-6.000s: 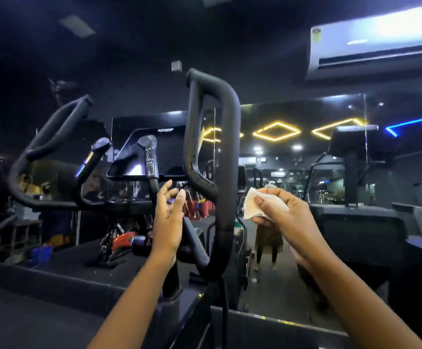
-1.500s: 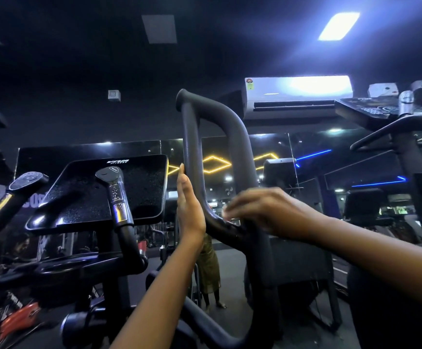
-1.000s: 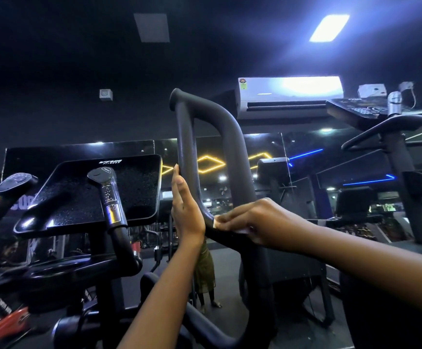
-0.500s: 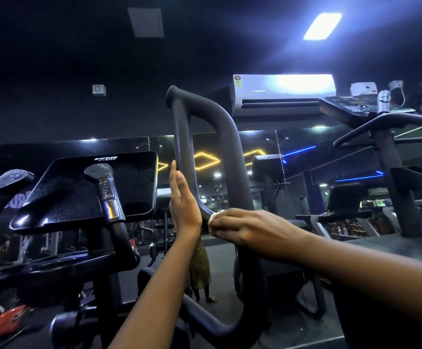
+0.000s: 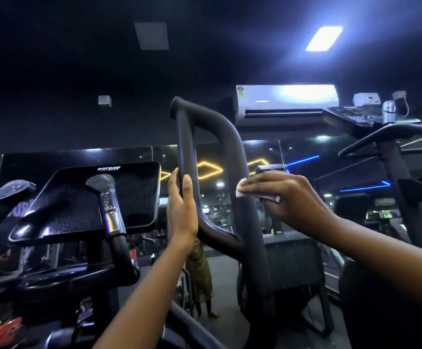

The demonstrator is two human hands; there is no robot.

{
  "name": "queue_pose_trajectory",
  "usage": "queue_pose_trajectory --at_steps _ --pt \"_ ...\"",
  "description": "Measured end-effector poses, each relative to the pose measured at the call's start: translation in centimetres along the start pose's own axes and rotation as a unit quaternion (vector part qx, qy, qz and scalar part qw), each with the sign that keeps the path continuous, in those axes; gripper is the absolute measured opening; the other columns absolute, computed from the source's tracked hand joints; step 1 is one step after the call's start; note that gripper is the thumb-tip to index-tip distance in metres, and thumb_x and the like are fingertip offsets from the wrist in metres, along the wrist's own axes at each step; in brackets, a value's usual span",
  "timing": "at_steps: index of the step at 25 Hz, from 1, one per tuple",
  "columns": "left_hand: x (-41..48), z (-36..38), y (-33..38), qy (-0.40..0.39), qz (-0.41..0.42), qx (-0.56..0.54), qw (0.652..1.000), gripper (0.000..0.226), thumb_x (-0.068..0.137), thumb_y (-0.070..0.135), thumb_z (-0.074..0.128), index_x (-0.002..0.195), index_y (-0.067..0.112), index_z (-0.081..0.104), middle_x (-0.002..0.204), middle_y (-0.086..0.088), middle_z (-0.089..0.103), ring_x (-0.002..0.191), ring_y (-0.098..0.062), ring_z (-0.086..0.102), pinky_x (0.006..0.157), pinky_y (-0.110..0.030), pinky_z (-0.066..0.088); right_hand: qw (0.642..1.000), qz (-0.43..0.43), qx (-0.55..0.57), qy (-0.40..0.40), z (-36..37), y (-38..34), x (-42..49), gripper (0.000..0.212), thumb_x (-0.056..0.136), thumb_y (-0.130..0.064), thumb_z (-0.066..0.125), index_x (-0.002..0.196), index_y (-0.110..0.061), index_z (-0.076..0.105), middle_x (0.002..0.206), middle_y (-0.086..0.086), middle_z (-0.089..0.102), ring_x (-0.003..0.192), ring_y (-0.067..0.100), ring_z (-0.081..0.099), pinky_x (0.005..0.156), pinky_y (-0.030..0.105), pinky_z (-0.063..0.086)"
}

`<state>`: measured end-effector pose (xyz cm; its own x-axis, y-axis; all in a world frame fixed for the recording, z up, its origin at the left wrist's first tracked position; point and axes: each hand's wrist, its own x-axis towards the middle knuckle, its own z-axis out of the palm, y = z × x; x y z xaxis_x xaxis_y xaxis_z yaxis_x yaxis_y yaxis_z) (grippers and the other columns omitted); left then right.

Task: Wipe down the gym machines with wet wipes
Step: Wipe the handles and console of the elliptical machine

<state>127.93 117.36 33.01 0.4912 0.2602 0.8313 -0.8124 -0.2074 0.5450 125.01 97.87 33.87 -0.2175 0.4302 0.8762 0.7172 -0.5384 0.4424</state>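
Head: right hand (image 5: 289, 197) holds wipe (image 5: 240, 190) on handle (image 5: 231, 147)

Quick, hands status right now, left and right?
Left hand: open, straight fingers resting against the handle's inner bar.
Right hand: holding the wet wipe, pressing it on the outer bar.
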Motion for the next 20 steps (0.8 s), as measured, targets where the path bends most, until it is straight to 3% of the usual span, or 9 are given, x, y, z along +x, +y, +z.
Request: queue_pose_trajectory --at_steps 3,5,8,10,13,16,20 --pt "4.2 -0.3 0.7 -0.021 0.008 0.039 0.999 0.059 0.094 0.056 0.033 0.148 0.036 0.019 0.147 -0.006 0.040 0.129 -0.025 0.044 0.103 -0.040 0.037 0.999 -0.013 -0.013 0.041 0.6 2.1 4.8 0.023 0.078 -0.002 0.065 0.098 -0.008 0.074 0.101 0.003 0.071 0.095 0.010 0.064 0.086 0.023 0.051" --pt "6.3 0.1 1.3 -0.038 0.007 0.070 0.997 0.065 0.089 0.064 0.036 0.147 0.044 0.012 0.142 -0.010 0.045 0.121 -0.031 0.051 0.101 -0.049 0.043 0.998 -0.028 -0.027 0.046 1.2 3.7 8.2 0.025 0.078 0.000 0.064 0.100 -0.008 0.073 0.104 0.004 0.070 0.098 0.014 0.065 0.085 0.024 0.051" --pt "6.8 1.0 1.6 -0.029 0.019 0.099 0.994 0.069 0.083 0.068 0.034 0.143 0.053 0.005 0.144 -0.008 0.042 0.112 -0.033 0.057 0.090 -0.044 0.051 0.999 -0.020 -0.019 0.034 2.2 5.6 13.7 0.023 0.082 -0.004 0.064 0.103 -0.007 0.072 0.108 0.007 0.069 0.101 0.016 0.065 0.088 0.027 0.051" --pt "6.9 1.3 1.2 -0.012 0.033 0.124 0.992 0.066 0.088 0.062 0.034 0.146 0.050 0.004 0.147 -0.009 0.038 0.115 -0.025 0.053 0.095 -0.040 0.046 0.997 -0.054 -0.056 0.021 3.3 6.4 17.1 0.021 0.083 -0.006 0.065 0.103 -0.008 0.072 0.109 0.008 0.069 0.102 0.018 0.065 0.090 0.027 0.051" --pt "7.3 1.5 0.5 0.003 0.034 0.139 0.990 0.066 0.086 0.064 0.031 0.145 0.052 0.002 0.141 -0.012 0.045 0.115 -0.030 0.055 0.098 -0.048 0.045 0.988 -0.099 -0.113 -0.030 5.3 7.0 20.5 0.026 0.082 0.002 0.060 0.104 -0.006 0.072 0.110 0.009 0.068 0.105 0.023 0.064 0.090 0.024 0.046" --pt "7.4 1.3 0.3 -0.003 0.040 0.126 0.991 0.066 0.080 0.070 0.029 0.139 0.059 0.001 0.123 -0.012 0.056 0.097 -0.032 0.063 0.084 -0.051 0.053 0.983 -0.114 -0.123 -0.075 6.7 8.4 20.8 0.036 0.075 0.012 0.060 0.106 -0.004 0.071 0.113 0.010 0.067 0.107 0.025 0.063 0.093 0.030 0.048" --pt "7.4 1.2 0.3 -0.011 0.045 0.118 0.992 0.067 0.080 0.069 0.030 0.140 0.058 0.002 0.104 -0.011 0.058 0.082 -0.032 0.064 0.073 -0.050 0.056 0.988 -0.104 -0.111 -0.031 6.1 10.5 18.2 0.043 0.073 0.015 0.060 0.107 -0.009 0.071 0.114 0.007 0.067 0.109 0.023 0.062 0.093 0.034 0.050"
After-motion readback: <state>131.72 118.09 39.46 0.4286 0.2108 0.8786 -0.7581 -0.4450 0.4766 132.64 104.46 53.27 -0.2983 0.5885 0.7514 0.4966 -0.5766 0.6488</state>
